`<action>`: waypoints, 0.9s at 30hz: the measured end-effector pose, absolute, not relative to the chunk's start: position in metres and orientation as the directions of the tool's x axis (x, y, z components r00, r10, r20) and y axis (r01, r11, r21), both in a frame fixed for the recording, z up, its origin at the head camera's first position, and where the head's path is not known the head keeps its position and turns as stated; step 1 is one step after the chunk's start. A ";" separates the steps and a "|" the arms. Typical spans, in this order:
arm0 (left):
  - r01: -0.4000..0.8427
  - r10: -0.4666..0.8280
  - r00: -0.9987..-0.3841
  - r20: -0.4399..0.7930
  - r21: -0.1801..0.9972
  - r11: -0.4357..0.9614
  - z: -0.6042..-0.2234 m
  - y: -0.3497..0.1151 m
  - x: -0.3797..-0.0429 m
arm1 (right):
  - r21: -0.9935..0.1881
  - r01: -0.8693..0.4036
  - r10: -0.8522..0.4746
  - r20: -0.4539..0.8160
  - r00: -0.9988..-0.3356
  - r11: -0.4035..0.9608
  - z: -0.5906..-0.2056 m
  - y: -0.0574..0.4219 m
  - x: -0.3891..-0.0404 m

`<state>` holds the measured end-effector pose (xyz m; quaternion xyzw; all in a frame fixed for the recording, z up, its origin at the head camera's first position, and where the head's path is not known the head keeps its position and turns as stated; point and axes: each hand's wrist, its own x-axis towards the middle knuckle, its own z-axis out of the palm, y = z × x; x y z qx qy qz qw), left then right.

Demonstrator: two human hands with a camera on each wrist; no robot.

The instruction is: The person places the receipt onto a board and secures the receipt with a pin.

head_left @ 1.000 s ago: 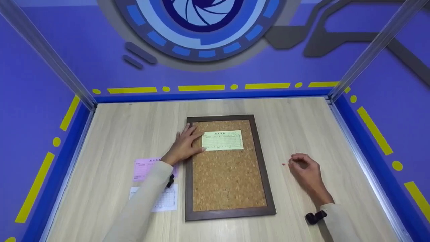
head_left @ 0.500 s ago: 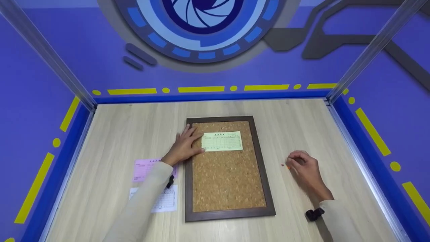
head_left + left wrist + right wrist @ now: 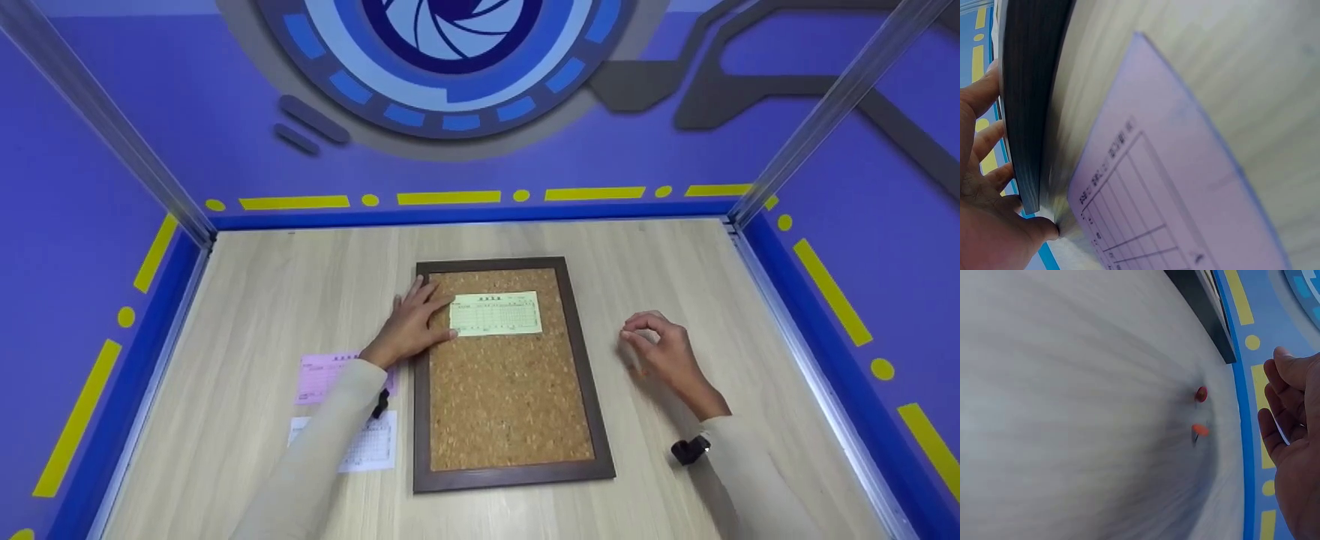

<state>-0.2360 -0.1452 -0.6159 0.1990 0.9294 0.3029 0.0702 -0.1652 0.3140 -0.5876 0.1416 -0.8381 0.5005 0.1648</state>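
Observation:
My left hand (image 3: 409, 326) lies spread across the left frame of a cork board (image 3: 510, 405). Its fingertips rest on the left edge of a green printed slip (image 3: 496, 315), which lies flat on the upper cork. Right of the board, my right hand (image 3: 667, 356) hovers above the table, thumb and index fingertips together. Whether anything small sits between those tips is hidden. In the right wrist view, a red pushpin (image 3: 1201, 394) and an orange flat-headed thumbtack (image 3: 1200, 430) lie on the table close to that hand.
A pink slip (image 3: 322, 379) lies on the table left of the board, partly under my left forearm. Nearer me is a white slip (image 3: 375, 442), also partly covered. Blue-purple walls (image 3: 480, 169) bound the table on the back and sides.
My right hand has moved from beside the pins up and left, toward the board. My left hand, the green slip and the board stay in place.

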 end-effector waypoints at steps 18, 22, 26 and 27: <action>0.324 0.413 -0.910 -0.015 0.595 0.735 -0.612 -0.146 -0.235 | -0.816 -0.382 -0.112 0.372 -0.921 0.433 -0.588 0.272 -0.191; 0.324 0.407 -0.913 -0.006 0.595 0.736 -0.613 -0.147 -0.235 | -0.804 -0.387 -0.126 0.372 -0.919 0.450 -0.600 0.263 -0.203; 0.331 0.414 -0.910 0.000 0.599 0.729 -0.614 -0.146 -0.235 | -0.805 -0.373 -0.159 0.339 -0.927 0.461 -0.607 0.259 -0.212; 0.334 0.416 -0.909 0.002 0.600 0.727 -0.614 -0.145 -0.235 | -0.811 -0.362 -0.166 0.322 -0.932 0.459 -0.607 0.258 -0.214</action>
